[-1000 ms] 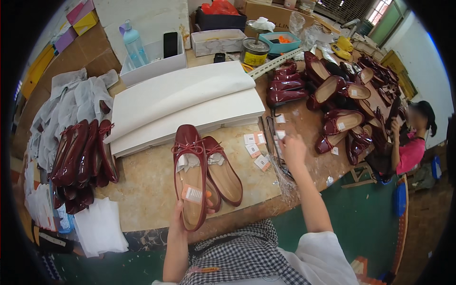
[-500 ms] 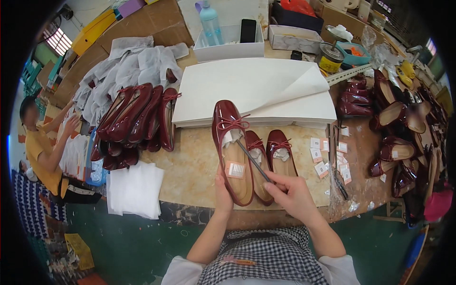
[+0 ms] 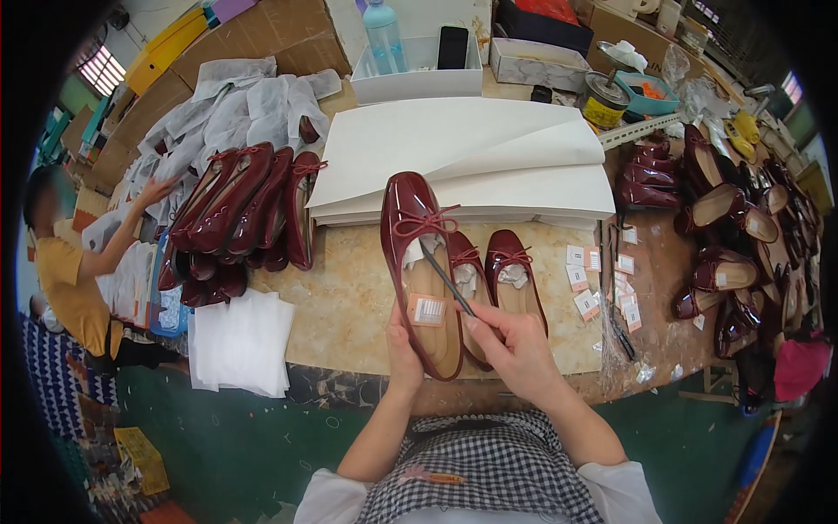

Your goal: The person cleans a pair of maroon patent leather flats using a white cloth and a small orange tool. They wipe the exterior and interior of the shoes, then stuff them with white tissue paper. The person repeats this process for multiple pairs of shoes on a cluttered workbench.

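Note:
A dark red patent flat shoe (image 3: 412, 210) with a bow is in my left hand (image 3: 404, 354), gripped at its heel end, toe pointing away. Inside it lies a white label (image 3: 429, 311), and white paper shows under the bow. Between the fingers of my right hand (image 3: 511, 349) is a thin dark rod (image 3: 447, 281); its tip reaches the paper at the shoe's opening. Just right of the held shoe, two similar shoes rest on the table, the nearer one (image 3: 464, 253) partly hidden and the other (image 3: 509, 255) in plainer view, both with paper in the toes.
A stack of white paper (image 3: 454, 148) lies beyond the shoes. At left are piled red shoes (image 3: 231, 205) and white sheets (image 3: 240, 345). To the right, small tags (image 3: 587, 304) lie near another shoe pile (image 3: 729, 271). A person (image 3: 74, 262) in yellow stands far left.
My right hand and the rod have shifted slightly left and away from me, the tip nearer the paper. The person at left has reached an arm toward the wrapped pile.

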A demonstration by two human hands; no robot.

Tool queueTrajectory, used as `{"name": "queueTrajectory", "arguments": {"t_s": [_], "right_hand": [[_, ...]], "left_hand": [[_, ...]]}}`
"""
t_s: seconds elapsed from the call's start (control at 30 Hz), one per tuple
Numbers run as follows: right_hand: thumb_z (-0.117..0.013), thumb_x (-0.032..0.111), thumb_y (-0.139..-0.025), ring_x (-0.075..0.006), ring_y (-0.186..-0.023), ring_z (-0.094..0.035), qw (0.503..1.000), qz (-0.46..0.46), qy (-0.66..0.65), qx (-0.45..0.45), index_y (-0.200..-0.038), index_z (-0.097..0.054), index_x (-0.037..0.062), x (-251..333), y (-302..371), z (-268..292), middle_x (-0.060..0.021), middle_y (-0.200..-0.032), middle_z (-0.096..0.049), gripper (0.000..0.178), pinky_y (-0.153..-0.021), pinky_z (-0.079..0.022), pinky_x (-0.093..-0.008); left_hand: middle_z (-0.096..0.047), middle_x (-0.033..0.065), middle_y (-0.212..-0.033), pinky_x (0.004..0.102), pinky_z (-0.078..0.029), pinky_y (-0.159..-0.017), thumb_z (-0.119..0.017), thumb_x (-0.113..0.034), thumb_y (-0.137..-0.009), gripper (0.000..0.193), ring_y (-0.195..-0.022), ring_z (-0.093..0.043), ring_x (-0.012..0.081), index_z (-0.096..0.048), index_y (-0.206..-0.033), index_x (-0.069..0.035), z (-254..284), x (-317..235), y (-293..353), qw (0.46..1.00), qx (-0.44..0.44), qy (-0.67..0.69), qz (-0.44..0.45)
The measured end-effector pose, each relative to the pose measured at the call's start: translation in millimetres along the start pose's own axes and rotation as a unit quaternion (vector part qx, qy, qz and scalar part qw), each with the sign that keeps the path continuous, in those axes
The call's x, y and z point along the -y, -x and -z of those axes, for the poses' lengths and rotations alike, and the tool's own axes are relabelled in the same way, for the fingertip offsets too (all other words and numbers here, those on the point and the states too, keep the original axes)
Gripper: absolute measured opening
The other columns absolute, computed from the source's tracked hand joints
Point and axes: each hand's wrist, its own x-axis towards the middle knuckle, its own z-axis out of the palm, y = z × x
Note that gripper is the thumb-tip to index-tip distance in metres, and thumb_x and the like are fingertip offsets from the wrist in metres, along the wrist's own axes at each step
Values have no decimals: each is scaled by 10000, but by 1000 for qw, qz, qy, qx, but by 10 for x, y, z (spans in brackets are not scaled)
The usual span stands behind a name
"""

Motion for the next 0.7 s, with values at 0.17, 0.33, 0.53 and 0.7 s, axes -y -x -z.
{"name": "queueTrajectory", "arguments": {"t_s": [0.17,0.33,0.53,0.7], "right_hand": [[-603,95,-875,-181,-427,-503,972,156,110,-136,-1116,-643,-18,32,-143,-130,-116,-532,-523,269,-435,-380,-310],[-621,81,-835,-252,-476,-575,944,219,146,-201,-1101,-646,-18,-207,-198,-419,-145,-589,-587,285,-448,-423,-366],[-576,112,-877,-205,-636,-658,988,151,-30,-25,-1108,-659,47,-529,-75,3,-105,-737,-685,254,-557,-484,-350],[-597,284,-869,-352,-693,-663,793,-179,523,-255,-921,-660,67,-1544,-353,1796,-168,-768,-679,232,-599,-519,-436]], "left_hand": [[-551,123,-1210,311,-462,-903,-408,-790,-803,978,-1078,-556,177,-384,-1329,34,-137,54,60,997,-72,16,18],[-415,130,-1400,370,-310,-1076,-145,-725,-891,889,-1288,-405,250,-287,-1435,-37,-238,233,204,998,-39,-46,-1],[-601,52,-1102,301,-504,-760,-426,-350,-984,427,-944,-596,157,-465,-1258,-25,140,381,308,979,-86,84,166],[-549,221,-1157,441,-409,-896,-660,-244,-843,483,-1059,-520,368,-540,-1223,28,570,-224,21,755,-154,-620,-150]]}}
